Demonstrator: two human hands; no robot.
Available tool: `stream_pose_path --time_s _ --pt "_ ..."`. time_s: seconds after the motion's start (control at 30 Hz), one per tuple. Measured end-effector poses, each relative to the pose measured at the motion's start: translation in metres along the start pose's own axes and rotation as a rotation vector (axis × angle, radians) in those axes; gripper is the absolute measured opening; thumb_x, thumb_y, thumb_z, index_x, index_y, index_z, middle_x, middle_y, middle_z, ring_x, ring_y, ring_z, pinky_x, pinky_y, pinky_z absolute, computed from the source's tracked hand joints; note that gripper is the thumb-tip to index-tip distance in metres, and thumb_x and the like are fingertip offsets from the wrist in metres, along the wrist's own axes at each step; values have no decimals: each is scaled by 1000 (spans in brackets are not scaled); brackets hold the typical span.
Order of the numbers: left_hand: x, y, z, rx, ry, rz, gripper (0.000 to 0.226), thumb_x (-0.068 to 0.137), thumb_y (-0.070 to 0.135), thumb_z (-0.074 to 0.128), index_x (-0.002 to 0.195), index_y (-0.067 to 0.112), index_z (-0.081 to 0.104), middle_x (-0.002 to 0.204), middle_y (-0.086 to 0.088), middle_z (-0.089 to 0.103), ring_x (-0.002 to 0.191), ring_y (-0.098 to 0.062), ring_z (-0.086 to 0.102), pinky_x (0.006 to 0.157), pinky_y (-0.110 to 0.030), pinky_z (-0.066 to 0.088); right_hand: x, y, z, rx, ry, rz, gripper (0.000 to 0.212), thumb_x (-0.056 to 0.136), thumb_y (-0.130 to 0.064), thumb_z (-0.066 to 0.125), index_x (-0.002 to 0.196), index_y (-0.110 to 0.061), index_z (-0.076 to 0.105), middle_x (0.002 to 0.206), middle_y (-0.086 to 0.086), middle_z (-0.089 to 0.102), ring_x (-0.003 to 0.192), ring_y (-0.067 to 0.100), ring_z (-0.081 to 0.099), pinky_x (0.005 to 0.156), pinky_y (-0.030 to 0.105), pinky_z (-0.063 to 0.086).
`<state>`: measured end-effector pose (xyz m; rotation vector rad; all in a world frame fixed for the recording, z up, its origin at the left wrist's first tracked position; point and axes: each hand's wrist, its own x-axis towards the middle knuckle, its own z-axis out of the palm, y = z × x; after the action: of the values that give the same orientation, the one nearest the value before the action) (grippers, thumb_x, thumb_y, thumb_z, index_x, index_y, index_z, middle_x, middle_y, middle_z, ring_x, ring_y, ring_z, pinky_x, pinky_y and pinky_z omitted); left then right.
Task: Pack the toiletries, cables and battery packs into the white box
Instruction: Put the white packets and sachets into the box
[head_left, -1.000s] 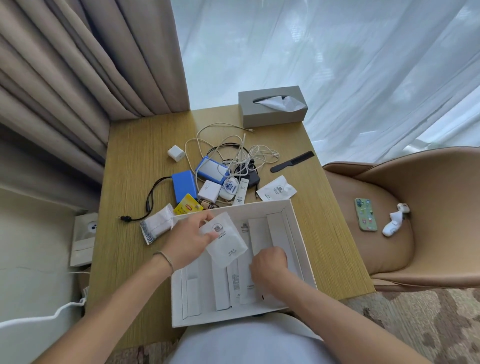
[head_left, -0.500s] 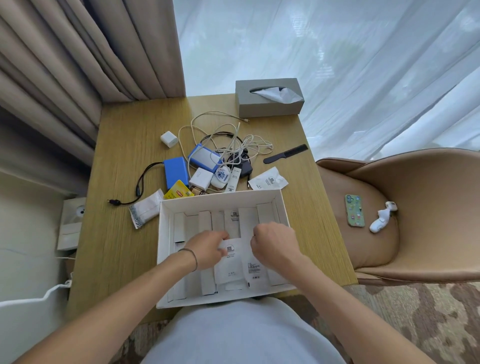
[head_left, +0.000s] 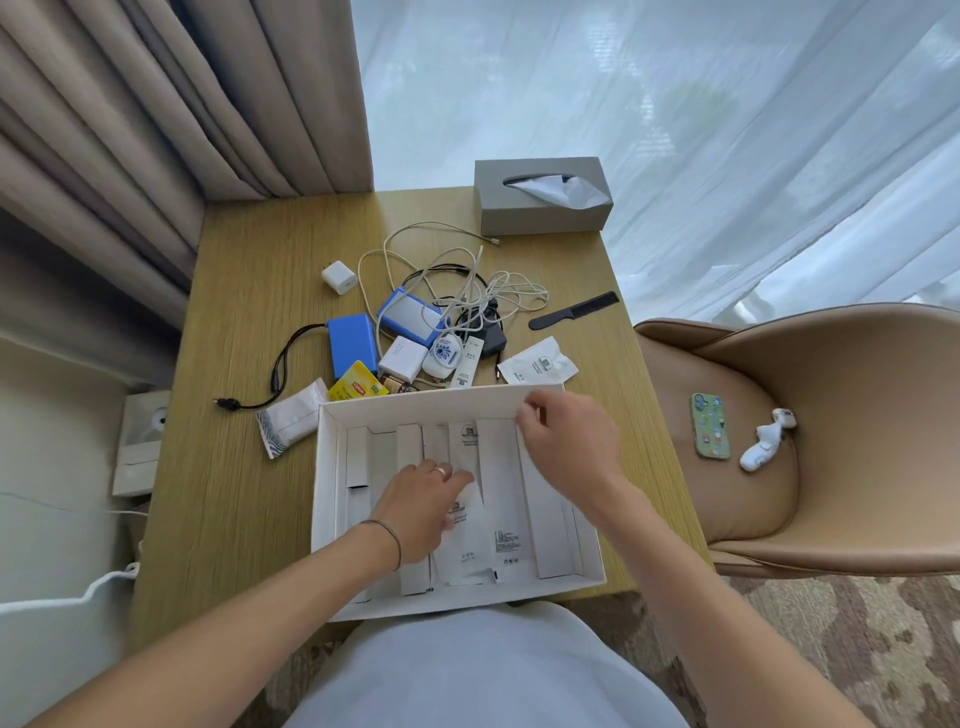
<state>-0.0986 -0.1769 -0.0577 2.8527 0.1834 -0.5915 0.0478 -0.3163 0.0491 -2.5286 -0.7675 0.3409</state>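
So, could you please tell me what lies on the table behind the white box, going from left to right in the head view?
Striped white packet → yellow tea sachet → white charger block → white sachet, with the black comb farther back.

Bare desk (head_left: 249, 467) lies left of the white box (head_left: 324, 499); beyond its far wall, tangled cables (head_left: 467, 280), blue battery packs (head_left: 353, 348) and a charger (head_left: 402, 358) crowd the way to the tissue box (head_left: 540, 208)

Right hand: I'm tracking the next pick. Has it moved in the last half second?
Yes. The right hand left the packets and reached toward the white box's far wall.
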Motion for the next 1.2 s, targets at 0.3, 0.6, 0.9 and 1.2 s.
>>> stream_pose_path --time_s 0.3,0.6,0.9,1.2 --pt "-11 6 -24 -278 197 -77 57 96 33 55 149 30 35 119 4 63 104 -17 58 85 -29 48 70 42 -11 267 54 141 21 94 -25 59 82 -23 76 73 -12 70 63 0 58 52 23 36" --pt "-22 8 -83 -556 412 -83 37 97 28 53 130 42 50 91 22 60 87 0 59 75 -19 52 136 73 27 -179 -217 -18 21 91 -15 63 104 -27 73 112 -5 73 99 15 64 71 27 50" --pt "-18 -4 -116 -603 527 -158 31 96 25 55 123 40 57 87 20 62 88 -2 60 75 -22 54 158 92 55 -464 -395 -159 62 84 -13 65 142 -27 49 139 6 53 127 27 46 99 36 44" --pt "-24 -27 -124 -693 672 -303 28 93 18 58 115 34 64 83 17 64 85 -7 61 72 -24 52 159 96 48 -308 -302 -16 21 83 -21 72 97 -22 57 105 4 69 88 21 62 64 29 53"
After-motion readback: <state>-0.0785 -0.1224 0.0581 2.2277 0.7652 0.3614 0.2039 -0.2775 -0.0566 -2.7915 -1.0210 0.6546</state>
